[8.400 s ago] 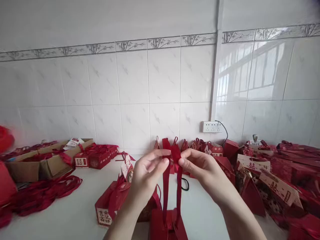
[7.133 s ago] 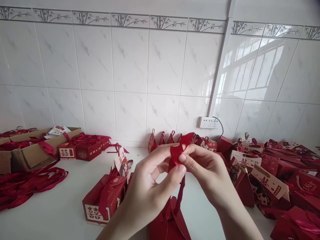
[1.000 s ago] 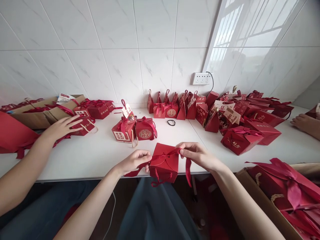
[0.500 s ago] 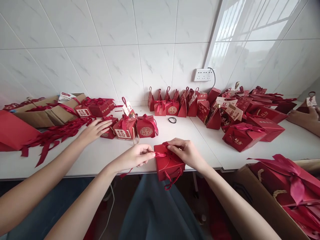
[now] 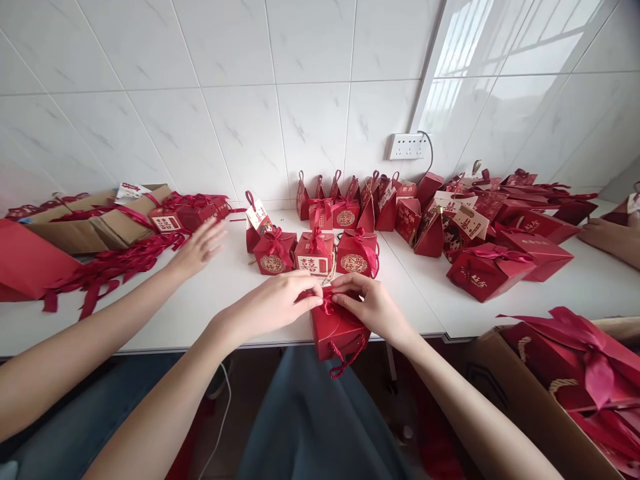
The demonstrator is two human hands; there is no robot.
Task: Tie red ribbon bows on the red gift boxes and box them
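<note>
From the head camera, a small red box (image 5: 336, 328) sits at the near edge of the white table (image 5: 200, 303), a bit over the edge, with a red cord handle hanging down its front. The left hand (image 5: 280, 303) and the right hand (image 5: 367, 303) meet on top of the box. Both hands have their fingertips pressed together, pinching the red ribbon (image 5: 327, 303) on the box top.

Just behind the hands, three small red boxes with bows (image 5: 315, 252) stand in a row on the table. More red boxes (image 5: 350, 200) stand along the far edge by the tiled wall. A big pile of red boxes (image 5: 490, 227) fills the far right side.

Another person's hand (image 5: 200, 243) reaches in from the left, fingers spread, near loose red ribbons (image 5: 110, 267) and a cardboard box (image 5: 95, 227) at the left end. Another hand (image 5: 607, 233) rests at the right edge. A cardboard box of red things (image 5: 565, 393) sits low on the right, below the table.
</note>
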